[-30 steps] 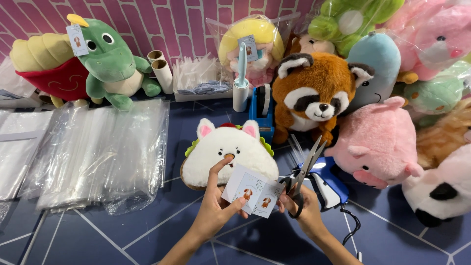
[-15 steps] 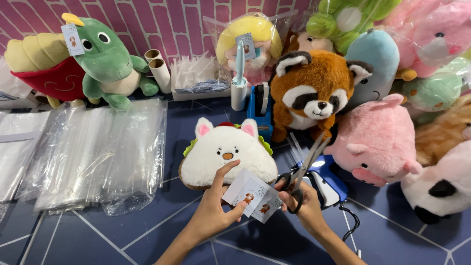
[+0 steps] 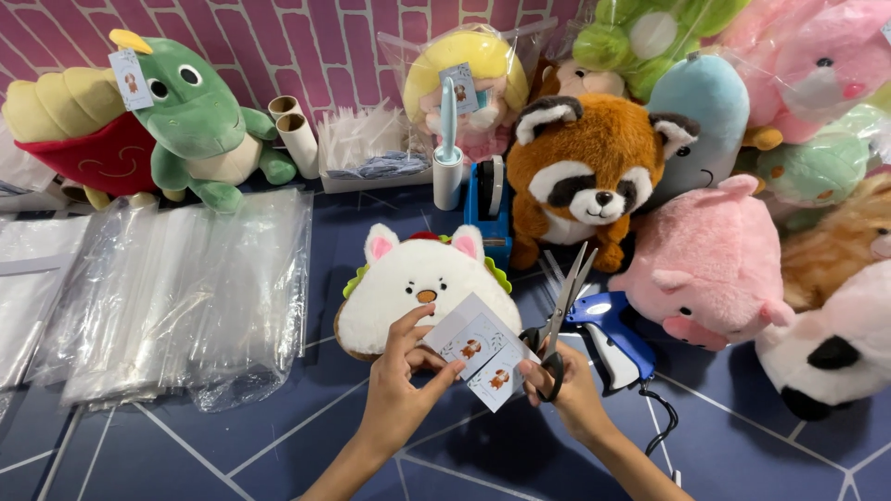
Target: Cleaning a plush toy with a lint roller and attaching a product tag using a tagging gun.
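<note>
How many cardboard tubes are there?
2: the back tube stands by the brick wall beside the green dinosaur, the front tube right before it. More may be hidden.

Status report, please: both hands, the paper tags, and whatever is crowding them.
Left hand pinching paper tags. Right hand gripping scissors, blades open, up. White cat plush directly behind; blue tagging gun beside right hand.

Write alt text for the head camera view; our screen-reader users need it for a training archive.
Seen from above, a left hand holds white paper tags while the right hand holds scissors, over a white cat plush on a blue table. Clear plastic bags lie left; a raccoon plush and pink pig plush sit behind.
</note>
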